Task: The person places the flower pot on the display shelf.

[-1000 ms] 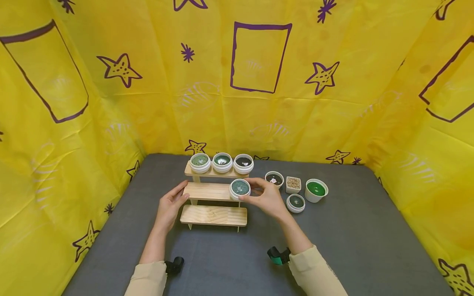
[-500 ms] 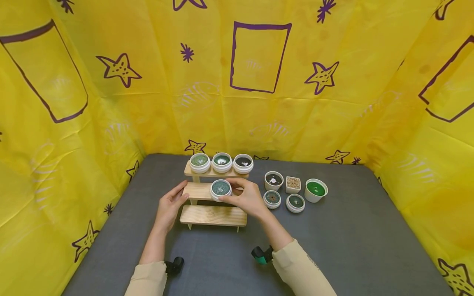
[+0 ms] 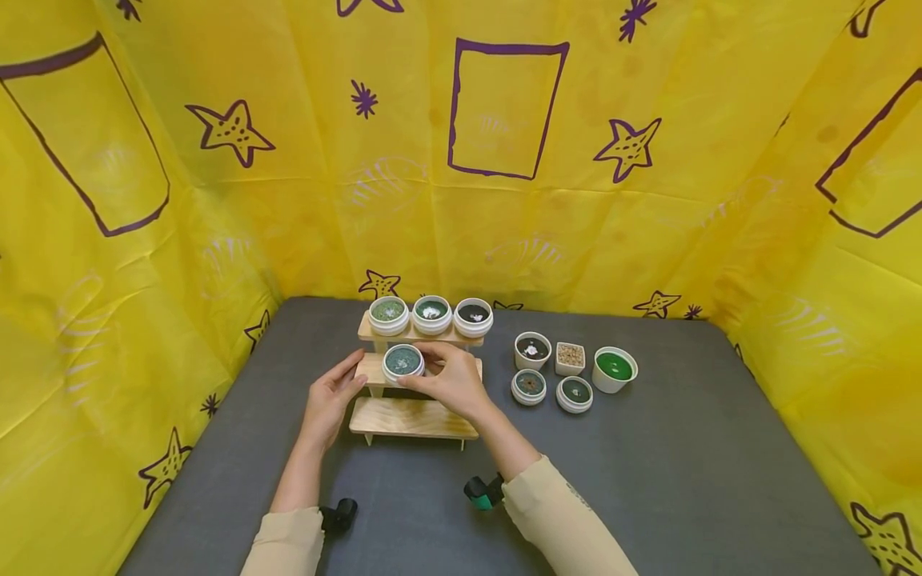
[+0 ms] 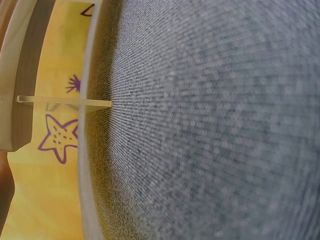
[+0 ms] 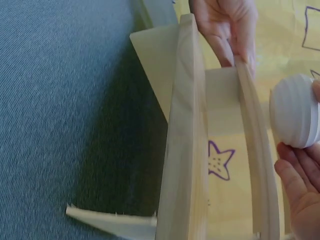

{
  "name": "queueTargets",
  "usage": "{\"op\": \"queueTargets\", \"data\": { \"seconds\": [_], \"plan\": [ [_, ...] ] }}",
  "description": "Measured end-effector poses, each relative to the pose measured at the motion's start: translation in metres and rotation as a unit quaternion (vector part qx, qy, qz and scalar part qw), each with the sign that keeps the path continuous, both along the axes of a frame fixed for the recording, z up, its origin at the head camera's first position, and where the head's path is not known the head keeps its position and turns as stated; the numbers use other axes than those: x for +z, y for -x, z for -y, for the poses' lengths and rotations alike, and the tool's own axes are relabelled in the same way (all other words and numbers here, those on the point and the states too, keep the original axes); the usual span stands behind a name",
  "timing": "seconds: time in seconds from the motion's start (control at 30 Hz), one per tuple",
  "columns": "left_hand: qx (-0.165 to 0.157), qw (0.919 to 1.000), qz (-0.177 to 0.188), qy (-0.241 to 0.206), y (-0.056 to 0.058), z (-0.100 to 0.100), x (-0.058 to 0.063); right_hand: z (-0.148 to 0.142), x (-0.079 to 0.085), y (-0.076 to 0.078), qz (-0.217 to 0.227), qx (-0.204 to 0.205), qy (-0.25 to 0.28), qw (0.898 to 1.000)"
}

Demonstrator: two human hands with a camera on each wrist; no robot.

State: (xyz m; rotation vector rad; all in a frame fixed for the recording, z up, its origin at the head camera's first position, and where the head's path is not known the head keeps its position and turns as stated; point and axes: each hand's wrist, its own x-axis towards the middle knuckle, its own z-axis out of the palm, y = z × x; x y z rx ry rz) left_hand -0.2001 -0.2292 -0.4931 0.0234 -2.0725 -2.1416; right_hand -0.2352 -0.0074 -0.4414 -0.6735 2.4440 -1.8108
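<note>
In the head view, my right hand (image 3: 452,382) holds a small white ribbed bowl (image 3: 403,362) with a blue-green filling between thumb and fingers. The bowl is at the middle step of a three-step wooden stand (image 3: 414,418), towards its left end. The right wrist view shows the bowl's ribbed side (image 5: 291,111) close to the wood. My left hand (image 3: 327,404) grips the left end of that middle step. On the top step stand a light green bowl (image 3: 389,313), a dark green bowl (image 3: 432,313) and a blackish bowl (image 3: 473,315) in a row.
Right of the stand are a dark-filled cup (image 3: 533,352), a square dish of tan grains (image 3: 571,358) and a bright green cup (image 3: 615,369). Two low bowls, one blue-grey (image 3: 529,386) and one dark green (image 3: 575,394), sit nearer. A yellow patterned cloth (image 3: 504,224) encloses the grey table.
My right hand has moved left along the middle step with the blue-green bowl, from its right end to near its left end. My left hand has stayed in place.
</note>
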Motion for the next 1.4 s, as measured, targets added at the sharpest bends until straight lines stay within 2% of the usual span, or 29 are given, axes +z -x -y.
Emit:
{"op": "queueTargets", "data": {
  "seconds": [0.7, 1.03, 1.4],
  "plan": [
    [-0.006, 0.9999, 0.008, -0.003, -0.001, 0.0, 0.001, 0.026, -0.003, 0.001, -0.004, -0.022, -0.008, 1.0],
    [-0.002, 1.0, 0.003, -0.003, -0.001, 0.0, 0.001, 0.028, -0.002, 0.001, -0.019, -0.036, -0.047, 0.998],
    [-0.002, 0.9999, 0.003, -0.011, 0.001, 0.0, 0.0, 0.032, -0.002, 0.001, -0.036, -0.045, -0.062, 0.996]
  ]
}}
